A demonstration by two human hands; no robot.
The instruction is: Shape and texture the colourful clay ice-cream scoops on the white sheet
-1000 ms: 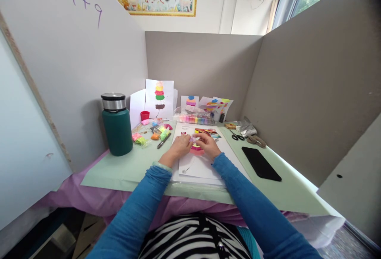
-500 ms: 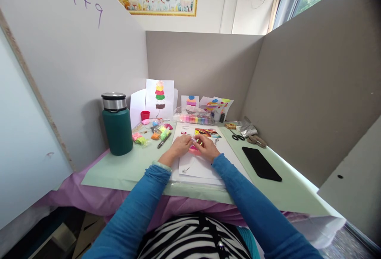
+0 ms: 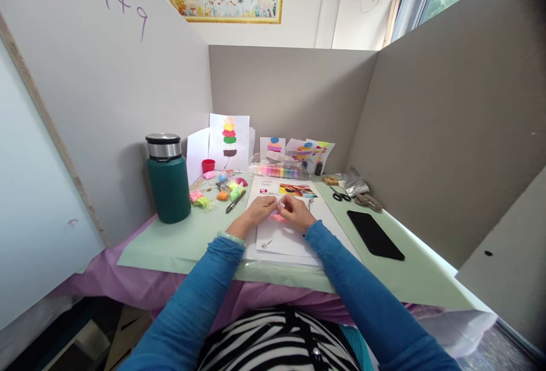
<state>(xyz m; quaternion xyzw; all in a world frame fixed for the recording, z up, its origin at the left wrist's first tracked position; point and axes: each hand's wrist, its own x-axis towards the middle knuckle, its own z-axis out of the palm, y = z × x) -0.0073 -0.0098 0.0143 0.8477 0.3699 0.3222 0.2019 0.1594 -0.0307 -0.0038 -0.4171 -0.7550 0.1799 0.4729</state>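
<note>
My left hand [image 3: 262, 210] and my right hand [image 3: 297, 212] meet above a white sheet of paper [image 3: 286, 241]. Their fingertips pinch a small pale piece [image 3: 280, 204] between them; it could be crinkled plastic or clay, I cannot tell which. Just below the fingers a pink patch [image 3: 279, 218] shows on the sheet, partly covered by my hands. The sheet lies on a larger printed white pad [image 3: 270, 185] with a colourful picture. Small bags of bright modelling clay [image 3: 236, 191] and a black pen [image 3: 235, 201] lie left of my left hand.
A green bottle [image 3: 168, 189] stands at the left, near a red cup [image 3: 208, 165]. Painted cards [image 3: 239, 142] lean at the back behind a clear bag of coloured clay [image 3: 279, 171]. Black scissors [image 3: 340, 194] and a black phone [image 3: 375, 235] lie at the right. Grey partitions enclose the table.
My fingers have shifted slightly around the pale piece, which now sits a little further right. The hands cover more of the pink patch. Other things stay put.
</note>
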